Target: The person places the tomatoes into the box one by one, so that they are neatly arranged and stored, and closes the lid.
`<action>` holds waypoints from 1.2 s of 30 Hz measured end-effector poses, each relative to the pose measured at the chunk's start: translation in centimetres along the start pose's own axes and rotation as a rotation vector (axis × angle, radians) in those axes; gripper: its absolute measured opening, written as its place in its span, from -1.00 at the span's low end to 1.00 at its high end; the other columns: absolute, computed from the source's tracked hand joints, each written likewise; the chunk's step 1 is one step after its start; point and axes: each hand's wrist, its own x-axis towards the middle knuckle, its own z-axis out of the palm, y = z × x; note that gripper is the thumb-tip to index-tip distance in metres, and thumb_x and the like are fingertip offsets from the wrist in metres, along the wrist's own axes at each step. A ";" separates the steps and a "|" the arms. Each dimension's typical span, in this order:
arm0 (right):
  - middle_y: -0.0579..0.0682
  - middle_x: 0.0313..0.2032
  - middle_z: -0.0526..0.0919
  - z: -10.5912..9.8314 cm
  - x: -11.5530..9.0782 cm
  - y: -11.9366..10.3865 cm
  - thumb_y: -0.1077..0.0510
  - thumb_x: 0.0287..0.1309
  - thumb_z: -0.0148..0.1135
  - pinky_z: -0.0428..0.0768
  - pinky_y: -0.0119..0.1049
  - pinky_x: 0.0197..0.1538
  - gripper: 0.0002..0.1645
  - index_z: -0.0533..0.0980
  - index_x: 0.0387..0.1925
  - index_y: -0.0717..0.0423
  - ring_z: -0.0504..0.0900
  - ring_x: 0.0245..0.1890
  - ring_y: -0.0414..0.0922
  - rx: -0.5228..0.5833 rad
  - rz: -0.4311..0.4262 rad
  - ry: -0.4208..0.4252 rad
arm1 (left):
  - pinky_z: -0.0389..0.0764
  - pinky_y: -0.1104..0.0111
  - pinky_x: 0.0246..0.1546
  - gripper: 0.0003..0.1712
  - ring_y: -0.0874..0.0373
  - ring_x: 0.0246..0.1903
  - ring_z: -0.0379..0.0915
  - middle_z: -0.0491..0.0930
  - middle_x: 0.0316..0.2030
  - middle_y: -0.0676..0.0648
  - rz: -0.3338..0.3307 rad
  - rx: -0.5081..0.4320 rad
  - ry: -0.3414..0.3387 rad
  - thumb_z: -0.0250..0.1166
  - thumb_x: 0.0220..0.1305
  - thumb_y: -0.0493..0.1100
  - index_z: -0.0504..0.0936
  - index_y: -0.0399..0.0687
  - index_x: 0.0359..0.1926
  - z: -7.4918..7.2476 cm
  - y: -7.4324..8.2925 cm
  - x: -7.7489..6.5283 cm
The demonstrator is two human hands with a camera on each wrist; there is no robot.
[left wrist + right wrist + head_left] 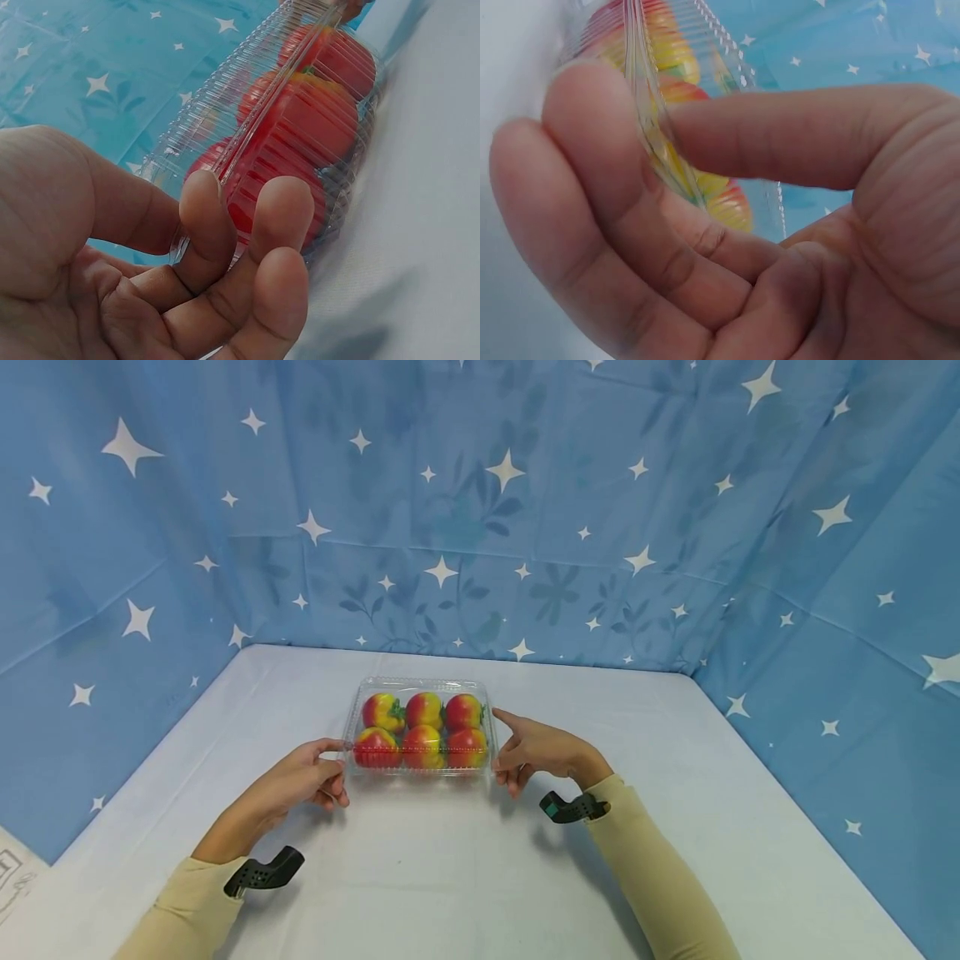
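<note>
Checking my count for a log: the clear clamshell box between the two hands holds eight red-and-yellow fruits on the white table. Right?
Not quite: the clear clamshell box holds six red-and-yellow fruits, in two rows of three, as the head view shows. The rest stands.

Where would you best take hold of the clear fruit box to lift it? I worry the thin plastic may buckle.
Take the clear fruit box by the rim at its two short ends, left hand from the left, right hand from the right. The rim juts out there as a ledge, and a level two-sided grip probably spares the ribbed walls.
</note>
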 end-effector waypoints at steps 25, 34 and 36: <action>0.21 -0.43 0.70 0.5 -0.4 0.0 0.39 0.45 0.21 0.82 -0.04 -0.29 0.23 -0.44 0.73 0.08 0.73 -0.57 -0.02 0.001 -0.012 -0.009 | 0.73 0.28 -0.34 -0.35 0.07 -0.42 0.70 0.57 -0.55 -0.04 0.047 0.014 -0.025 -0.04 0.67 -0.31 -0.04 -0.68 0.52 -0.4 -0.3 0.2; 0.24 -0.41 0.73 0.4 -0.1 -0.3 0.36 0.46 0.22 0.82 -0.01 -0.25 0.25 -0.46 0.73 0.05 0.76 -0.55 -0.01 -0.002 -0.001 -0.029 | 0.73 0.26 -0.31 -0.35 0.01 -0.40 0.72 0.59 -0.54 -0.07 0.033 0.019 0.005 -0.01 0.68 -0.26 0.03 -0.64 0.53 -0.4 -0.4 0.0; 0.26 -0.38 0.74 0.3 -0.2 -0.3 0.34 0.47 0.23 0.82 0.01 -0.21 0.24 -0.45 0.73 0.04 0.77 -0.53 0.00 -0.009 0.003 -0.027 | 0.73 0.27 -0.30 -0.35 -0.02 -0.39 0.72 0.60 -0.54 -0.08 0.024 0.025 0.022 0.00 0.67 -0.24 0.06 -0.61 0.53 -0.4 -0.4 0.1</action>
